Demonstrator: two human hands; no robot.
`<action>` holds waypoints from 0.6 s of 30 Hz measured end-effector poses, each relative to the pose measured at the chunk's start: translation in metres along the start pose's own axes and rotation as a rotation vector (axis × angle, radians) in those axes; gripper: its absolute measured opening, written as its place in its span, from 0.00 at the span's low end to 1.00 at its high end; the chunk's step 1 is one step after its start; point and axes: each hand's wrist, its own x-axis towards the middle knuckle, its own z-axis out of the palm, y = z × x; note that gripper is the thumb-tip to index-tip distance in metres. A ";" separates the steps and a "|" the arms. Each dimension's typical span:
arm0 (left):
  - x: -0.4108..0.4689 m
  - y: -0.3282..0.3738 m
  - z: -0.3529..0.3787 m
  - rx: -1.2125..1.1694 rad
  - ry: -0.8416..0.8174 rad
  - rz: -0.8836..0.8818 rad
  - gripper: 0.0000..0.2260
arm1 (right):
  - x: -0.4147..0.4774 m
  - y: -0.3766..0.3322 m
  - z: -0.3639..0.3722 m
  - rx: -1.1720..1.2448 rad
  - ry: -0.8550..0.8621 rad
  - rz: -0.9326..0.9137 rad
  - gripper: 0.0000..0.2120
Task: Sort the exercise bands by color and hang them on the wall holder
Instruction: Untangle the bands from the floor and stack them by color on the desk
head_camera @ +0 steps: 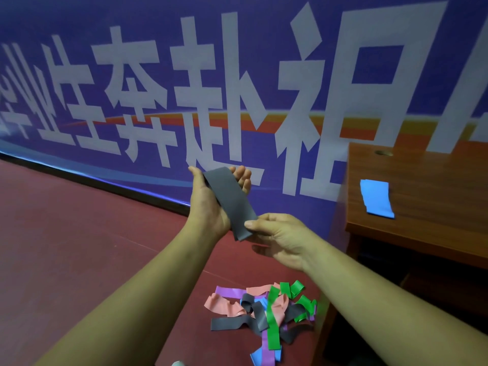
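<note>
Grey band (229, 199) held stretched flat between both hands, above the floor (79, 247).

The right hand (280, 233) is closed in a pinch on the band's near end, with the thumb on top. The left hand (211, 199) lies palm-up under the strip, its fingers (244, 178) curled round the far end. The band is judged to be light, thin and limp, somewhat stretchy and slightly grippy. It is best taken by its ends or hooked through its loop, and nothing fragile is at stake. Below the hands, a pile of bands (264, 313) in pink, purple, green, grey and blue lies tangled on the floor, just beside the foot of the counter (422, 207). One blue band (376, 198) is laid flat near the counter's left edge. No wall holder can be seen.
</note>
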 end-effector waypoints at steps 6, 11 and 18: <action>0.000 -0.002 0.002 0.053 -0.051 -0.027 0.36 | 0.000 0.007 0.001 -0.037 0.060 -0.054 0.14; 0.004 -0.003 0.000 0.224 -0.083 -0.026 0.36 | -0.007 -0.013 -0.012 -0.392 0.108 -0.158 0.15; -0.004 -0.013 0.002 0.601 -0.225 -0.196 0.38 | -0.016 -0.091 -0.029 -0.666 0.191 -0.393 0.13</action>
